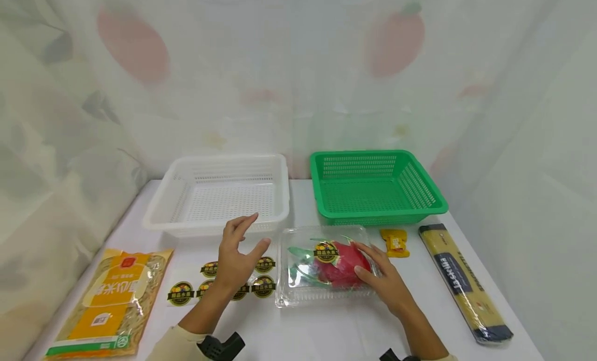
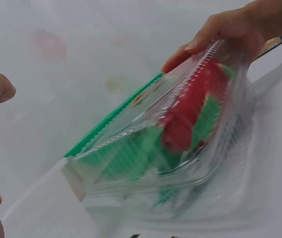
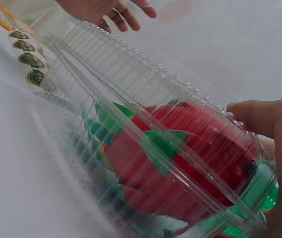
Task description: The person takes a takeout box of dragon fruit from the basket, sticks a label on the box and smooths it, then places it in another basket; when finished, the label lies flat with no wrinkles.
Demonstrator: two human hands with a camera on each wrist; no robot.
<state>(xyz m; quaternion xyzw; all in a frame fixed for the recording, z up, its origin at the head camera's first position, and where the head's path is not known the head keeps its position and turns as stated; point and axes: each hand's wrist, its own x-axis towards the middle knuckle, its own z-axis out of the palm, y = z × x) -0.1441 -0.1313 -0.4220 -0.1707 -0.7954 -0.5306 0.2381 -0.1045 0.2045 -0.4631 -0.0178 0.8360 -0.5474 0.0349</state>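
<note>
A clear plastic clamshell box (image 1: 290, 297) with a lid lies at the middle of the table. Inside is a pink-red dragon fruit (image 1: 347, 265) with green scales, seen through the plastic in both wrist views too. One round black-and-gold label (image 1: 325, 252) sits on the lid. My right hand (image 1: 384, 278) grips the box's right end, thumb toward the front and fingers over the lid. Left of the box, my left hand (image 1: 237, 262) hovers with fingers spread and nothing held. Beneath it are several labels (image 1: 263, 287) of the same design, partly hidden by the wrist.
Behind stand a white basket (image 1: 216, 227) on the left and a green basket (image 1: 378, 216) on the right. An orange noodle bag (image 1: 112, 299) lies far left. On the right are a small yellow packet (image 1: 395, 243) and a long dark-ended noodle pack (image 1: 464, 283).
</note>
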